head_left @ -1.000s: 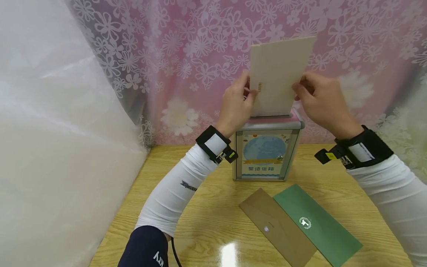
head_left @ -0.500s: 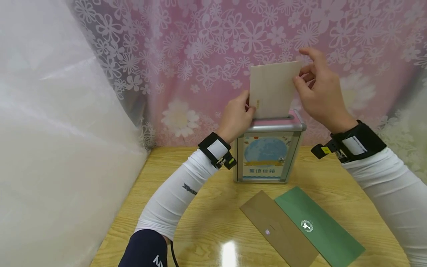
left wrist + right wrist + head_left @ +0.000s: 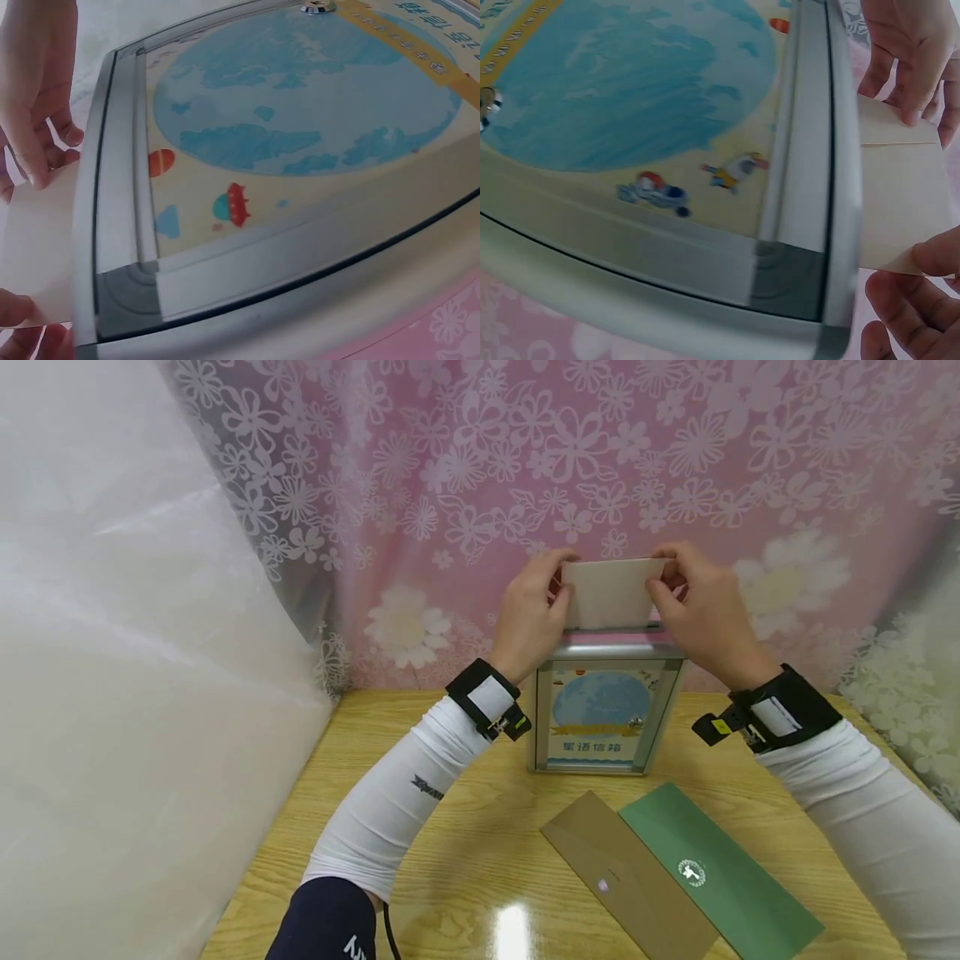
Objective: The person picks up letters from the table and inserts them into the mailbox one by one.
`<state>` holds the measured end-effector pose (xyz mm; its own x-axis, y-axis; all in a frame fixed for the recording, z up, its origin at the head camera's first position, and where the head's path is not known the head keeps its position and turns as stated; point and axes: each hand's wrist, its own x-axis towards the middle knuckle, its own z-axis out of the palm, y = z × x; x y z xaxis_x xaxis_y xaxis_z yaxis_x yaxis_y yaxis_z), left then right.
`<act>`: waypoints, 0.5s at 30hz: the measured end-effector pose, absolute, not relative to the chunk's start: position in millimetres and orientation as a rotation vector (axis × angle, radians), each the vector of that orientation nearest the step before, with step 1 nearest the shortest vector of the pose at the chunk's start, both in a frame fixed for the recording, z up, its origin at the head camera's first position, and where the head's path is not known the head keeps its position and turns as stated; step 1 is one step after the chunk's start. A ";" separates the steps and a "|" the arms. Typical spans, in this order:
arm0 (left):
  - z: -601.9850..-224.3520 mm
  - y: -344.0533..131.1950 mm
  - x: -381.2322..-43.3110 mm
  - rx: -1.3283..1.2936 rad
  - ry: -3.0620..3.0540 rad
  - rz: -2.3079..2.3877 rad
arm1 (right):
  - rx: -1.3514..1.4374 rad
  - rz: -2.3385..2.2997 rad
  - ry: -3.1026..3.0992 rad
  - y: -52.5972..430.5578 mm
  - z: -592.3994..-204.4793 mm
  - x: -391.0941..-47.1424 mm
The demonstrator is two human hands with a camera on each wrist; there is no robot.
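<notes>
A cream envelope stands upright in the top slot of a silver-framed letter box; its lower part is hidden inside. My left hand pinches the left edge, thumb in front and fingers behind. At the right edge, my right hand pinches it the same way near the top corner. In the left wrist view the envelope juts past the box frame. The right wrist view shows a fold line across the envelope, with fingers of both hands on it.
A brown envelope and a green envelope lie side by side on the wooden table in front of the box. A pink flowered curtain hangs behind, and a pale sheet covers the left side.
The cream envelope has slid down into the slot, leaving a much shorter part showing. My right hand loosened its hold, then came down and pinched the right edge lower. My left hand dropped slightly.
</notes>
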<state>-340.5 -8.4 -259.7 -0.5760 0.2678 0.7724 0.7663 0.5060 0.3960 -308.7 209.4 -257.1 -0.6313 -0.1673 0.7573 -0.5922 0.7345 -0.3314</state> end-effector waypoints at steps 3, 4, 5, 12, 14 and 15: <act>-263.7 -9.4 -340.5 -0.807 -2.152 -0.929 | 0.590 0.745 -2.214 210.0 -266.1 -309.3; -265.2 -10.0 -340.4 -0.789 -2.174 -0.914 | 0.597 0.742 -2.218 210.2 -268.8 -309.7; -267.1 -10.5 -340.5 -0.773 -2.194 -0.893 | 0.600 0.735 -2.224 210.5 -271.4 -309.9; -280.5 -14.4 -341.7 -0.746 -2.285 -0.728 | 0.594 0.687 -2.294 213.3 -283.8 -310.7; -283.1 -15.5 -341.1 -0.757 -2.292 -0.691 | 0.596 0.684 -2.312 214.2 -286.0 -310.5; -284.3 -15.9 -340.9 -0.762 -2.296 -0.671 | 0.600 0.682 -2.316 214.6 -286.9 -310.6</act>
